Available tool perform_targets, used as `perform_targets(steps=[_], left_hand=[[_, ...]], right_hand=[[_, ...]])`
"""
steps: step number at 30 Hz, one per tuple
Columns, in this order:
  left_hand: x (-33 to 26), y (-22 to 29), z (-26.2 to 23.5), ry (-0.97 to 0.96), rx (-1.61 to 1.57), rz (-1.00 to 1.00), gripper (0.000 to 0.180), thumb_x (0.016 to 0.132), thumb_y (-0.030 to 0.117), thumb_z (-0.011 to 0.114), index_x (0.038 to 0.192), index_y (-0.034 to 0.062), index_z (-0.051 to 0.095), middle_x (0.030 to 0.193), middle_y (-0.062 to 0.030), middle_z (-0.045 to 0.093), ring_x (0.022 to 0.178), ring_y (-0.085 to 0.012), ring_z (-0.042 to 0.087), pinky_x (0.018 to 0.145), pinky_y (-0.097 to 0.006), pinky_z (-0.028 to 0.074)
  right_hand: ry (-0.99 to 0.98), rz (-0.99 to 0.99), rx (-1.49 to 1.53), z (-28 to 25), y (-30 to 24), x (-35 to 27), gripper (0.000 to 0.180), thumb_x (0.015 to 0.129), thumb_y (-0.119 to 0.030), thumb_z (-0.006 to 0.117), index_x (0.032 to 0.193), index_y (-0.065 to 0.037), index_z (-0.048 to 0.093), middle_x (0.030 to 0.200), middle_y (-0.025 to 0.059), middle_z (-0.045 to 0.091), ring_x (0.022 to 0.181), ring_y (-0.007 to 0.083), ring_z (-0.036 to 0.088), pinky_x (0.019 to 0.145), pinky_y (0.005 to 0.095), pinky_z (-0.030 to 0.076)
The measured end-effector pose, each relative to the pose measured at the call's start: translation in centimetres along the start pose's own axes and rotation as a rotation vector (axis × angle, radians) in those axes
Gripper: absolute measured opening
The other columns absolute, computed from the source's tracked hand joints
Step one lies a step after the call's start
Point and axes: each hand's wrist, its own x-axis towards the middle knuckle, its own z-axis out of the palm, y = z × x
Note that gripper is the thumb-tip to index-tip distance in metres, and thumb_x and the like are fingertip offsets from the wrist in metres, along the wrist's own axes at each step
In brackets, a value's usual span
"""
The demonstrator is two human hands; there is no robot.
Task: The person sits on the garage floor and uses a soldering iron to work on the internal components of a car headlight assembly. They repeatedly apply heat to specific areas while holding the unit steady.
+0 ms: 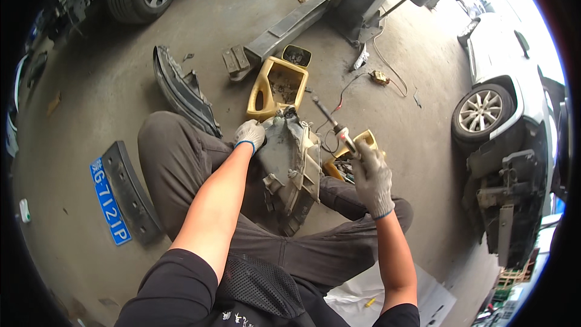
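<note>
Between my legs rests a grey-beige car headlight housing [279, 145], with ribs and brackets down its right side. My left hand [250, 134], in a whitish work glove with a blue cuff, is closed on the housing's upper left edge. My right hand [371, 175], gloved the same way, grips a soldering iron [343, 134] by its handle. A red light glows on that handle, and the metal shaft points up and left, apart from the housing. Just beyond the housing lies a cut-open yellow jug [252, 109] with dark scraps inside.
Another yellow container [373, 138] with small parts sits beside my right hand. A dark curved lamp [181, 92] lies left of the jug. Further left are a black strip [129, 184] and a blue licence plate [109, 203]. A lift arm [296, 24] and cables lie ahead; a white car [505, 48] stands right.
</note>
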Motion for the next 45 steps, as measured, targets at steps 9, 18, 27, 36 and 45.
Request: perform_targets(steps=[9,18,27,36,45], left_hand=[[1.2,0.6,1.9,-0.110,0.049,-0.101,0.038,0.091,0.035,0.053,0.117,0.0113,0.069,0.124,-0.0159,0.064,0.116,-0.0343,0.062,0.095,-0.043,0.050],[1.0,0.8,1.5,-0.096,0.024,-0.126,0.040,0.090,0.037,0.056,0.116,0.0089,0.070,0.121,-0.0185,0.066,0.113,-0.0353,0.063,0.092,-0.043,0.052],[1.6,0.2,2.2,-0.091,0.049,-0.113,0.043,0.091,0.044,0.053,0.110,0.0103,0.070,0.118,-0.0172,0.066,0.112,-0.0352,0.062,0.093,-0.045,0.050],[1.5,0.0,2.5,-0.065,0.019,-0.107,0.038,0.091,0.037,0.052,0.109,0.0093,0.071,0.117,-0.0175,0.066,0.111,-0.0348,0.062,0.093,-0.044,0.050],[1.2,0.1,2.2,-0.049,0.018,-0.080,0.035,0.091,0.032,0.050,0.107,0.0096,0.071,0.113,-0.0170,0.068,0.108,-0.0357,0.063,0.093,-0.045,0.050]], right_hand=[[-0.171,-0.079,-0.248,0.9,-3.4,-0.1,0.040,0.082,-0.013,0.066,0.121,-0.018,0.063,0.089,0.0121,0.061,0.076,0.0327,0.064,0.062,0.0447,0.052],[-0.210,-0.123,-0.277,1.6,-3.6,1.1,0.038,0.081,-0.008,0.067,0.118,-0.015,0.062,0.092,0.0137,0.063,0.078,0.0354,0.065,0.065,0.0446,0.052],[-0.242,-0.212,-0.172,0.7,1.3,3.5,0.039,0.079,-0.008,0.067,0.117,-0.008,0.062,0.095,0.0146,0.063,0.087,0.0348,0.062,0.073,0.0436,0.052],[-0.318,-0.228,-0.206,0.4,3.0,5.9,0.039,0.079,-0.010,0.067,0.118,-0.010,0.063,0.099,0.0131,0.064,0.094,0.0348,0.060,0.079,0.0437,0.051],[-0.320,-0.227,-0.186,1.0,3.9,6.6,0.039,0.080,-0.010,0.066,0.119,-0.009,0.063,0.099,0.0140,0.064,0.095,0.0349,0.060,0.080,0.0438,0.050]])
